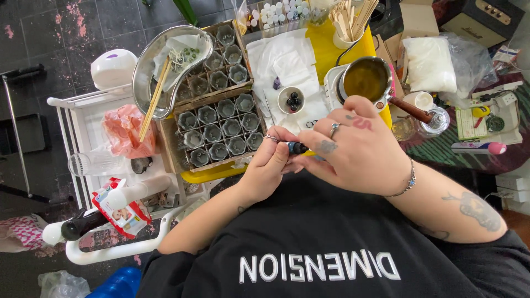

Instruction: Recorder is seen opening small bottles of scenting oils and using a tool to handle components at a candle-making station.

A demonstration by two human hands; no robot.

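Observation:
Both my hands meet over the front edge of a yellow tray. My left hand pinches a small dark bottle by its end. My right hand, with a ring and a bracelet, closes around the same bottle from the right. Just beyond my hands lies a white cloth with a small white bowl holding dark bottles. A metal pot of amber liquid with a wooden handle stands right behind my right hand.
Two cardboard trays of several small glass jars stand left of my hands. A metal kidney dish with a wooden stick overhangs them. A white cart is at left, wooden sticks in a cup and a white bag at back right.

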